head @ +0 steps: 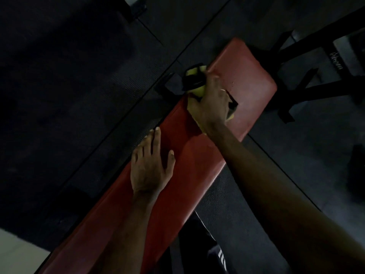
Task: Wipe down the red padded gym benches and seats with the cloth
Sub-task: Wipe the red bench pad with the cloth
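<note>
from the camera on my head i look down at a long red padded bench (177,175) that runs from the lower left corner up toward the upper right. the room is dark. the bench has two pads: the long one near me and a shorter red seat pad (246,76) at the far end, with a thin seam between them.

my right hand (211,101) is on this seam, at the left edge of the bench. it presses a yellow cloth (197,89) with black parts down on the padding. my fingers are bent over the cloth and hold it, and some yellow shows above my fingers and also under my wrist. part of the cloth hangs over the left edge of the bench. my right forearm crosses the long pad from the lower right.

my left hand (150,165) lies flat on the long pad, nearer to me, close to its left edge. the fingers are straight and a little spread, the thumb points to the right, and it holds nothing.

under the bench there is a dark rubber floor (69,86) with lines between the mats. behind the seat pad i see the black metal frame (296,62) of the bench. in the lower left corner is a pale surface; what it is i cannot tell.
</note>
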{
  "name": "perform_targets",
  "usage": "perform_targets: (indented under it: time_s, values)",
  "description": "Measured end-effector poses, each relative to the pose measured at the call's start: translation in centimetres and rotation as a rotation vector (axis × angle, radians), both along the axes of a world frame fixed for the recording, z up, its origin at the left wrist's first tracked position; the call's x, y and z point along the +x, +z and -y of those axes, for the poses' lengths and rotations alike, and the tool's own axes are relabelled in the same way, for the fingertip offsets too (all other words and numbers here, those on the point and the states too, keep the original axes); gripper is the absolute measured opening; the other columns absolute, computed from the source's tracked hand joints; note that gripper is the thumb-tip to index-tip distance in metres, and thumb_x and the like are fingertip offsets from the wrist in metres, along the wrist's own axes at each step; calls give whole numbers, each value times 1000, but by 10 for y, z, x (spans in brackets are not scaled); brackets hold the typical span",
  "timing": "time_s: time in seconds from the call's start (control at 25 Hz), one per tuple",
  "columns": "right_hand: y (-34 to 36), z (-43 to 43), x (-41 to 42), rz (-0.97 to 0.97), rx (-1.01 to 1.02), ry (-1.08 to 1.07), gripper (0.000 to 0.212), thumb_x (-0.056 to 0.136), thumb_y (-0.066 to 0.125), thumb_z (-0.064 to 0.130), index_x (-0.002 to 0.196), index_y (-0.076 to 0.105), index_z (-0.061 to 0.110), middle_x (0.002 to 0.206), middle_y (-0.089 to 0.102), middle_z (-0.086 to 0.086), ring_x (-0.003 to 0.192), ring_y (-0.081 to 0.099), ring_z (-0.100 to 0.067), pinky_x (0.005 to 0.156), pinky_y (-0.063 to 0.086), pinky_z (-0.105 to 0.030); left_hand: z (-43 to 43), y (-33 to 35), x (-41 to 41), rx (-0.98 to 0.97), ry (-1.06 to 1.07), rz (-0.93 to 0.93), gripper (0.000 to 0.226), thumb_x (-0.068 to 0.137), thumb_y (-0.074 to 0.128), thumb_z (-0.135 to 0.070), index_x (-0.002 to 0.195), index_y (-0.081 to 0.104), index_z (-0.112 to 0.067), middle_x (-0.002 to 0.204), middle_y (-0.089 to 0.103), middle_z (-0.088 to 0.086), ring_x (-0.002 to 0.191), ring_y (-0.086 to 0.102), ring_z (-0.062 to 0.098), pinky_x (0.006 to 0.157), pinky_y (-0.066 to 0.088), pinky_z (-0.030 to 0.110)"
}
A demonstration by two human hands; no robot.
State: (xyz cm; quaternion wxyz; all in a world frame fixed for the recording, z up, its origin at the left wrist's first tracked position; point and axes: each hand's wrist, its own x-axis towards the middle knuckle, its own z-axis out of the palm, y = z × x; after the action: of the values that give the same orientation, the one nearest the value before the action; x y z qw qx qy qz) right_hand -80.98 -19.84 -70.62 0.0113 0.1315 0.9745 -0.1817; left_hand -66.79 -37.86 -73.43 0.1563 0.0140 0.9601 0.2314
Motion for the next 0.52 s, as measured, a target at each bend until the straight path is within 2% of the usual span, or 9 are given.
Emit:
perform_targets:
  time_s: [0.08,0.12,0.16,0.24,0.32,0.36,0.44,0.52]
  values:
    - [6,-2,4,87,35,356,71,78,65,39,142,47,14,137,57,-8,126,54,-29,99,48,-47,0,0,1,-9,5,-8,74,97,44,-53,158,22,-17,156,38,9,137,44,27,109,37,44]
    - [12,-14,3,92,16,410,70,81,65,40,143,47,15,137,58,-7,126,54,-26,99,48,-44,-1,0,0,-12,7,-6,74,98,44,-53,159,21,-18,157,37,9,138,43,26,110,36,44]
    - [14,-31,8,80,-9,351,68,83,64,40,144,46,17,136,59,-5,123,56,-23,97,48,-40,-1,1,0,-12,8,0,73,98,43,-52,159,21,-18,157,37,9,139,42,27,110,36,45]
    - [19,-62,30,50,-73,-9,65,84,63,36,145,43,23,134,58,0,117,57,-19,96,48,-37,-2,5,0,-15,17,16,72,98,43,-51,159,21,-19,157,37,8,139,42,28,109,36,47]
    - [14,-71,70,10,-133,-402,64,82,58,34,143,43,25,131,58,3,116,57,-20,98,49,-48,-6,10,-4,-22,26,44,71,98,41,-50,159,20,-22,157,37,8,137,44,30,107,37,52]
    - [10,-62,90,-19,-154,-530,64,80,56,35,142,42,26,130,57,3,117,56,-20,98,48,-53,-10,13,-9,-20,35,70,69,98,40,-50,159,18,-24,158,36,9,137,43,32,106,36,55]
    - [7,-33,125,-43,-222,-546,68,79,56,35,144,38,25,135,54,1,126,51,-22,102,44,-55,-22,16,-26,6,68,143,68,102,39,-49,160,14,-26,160,31,10,141,36,36,108,31,60]
    - [12,-22,153,26,-250,-377,74,79,62,29,147,33,26,144,48,-1,136,43,-23,110,38,-54,-42,16,-50,49,61,159,70,102,39,-49,160,11,-21,162,25,13,144,30,38,113,26,59]
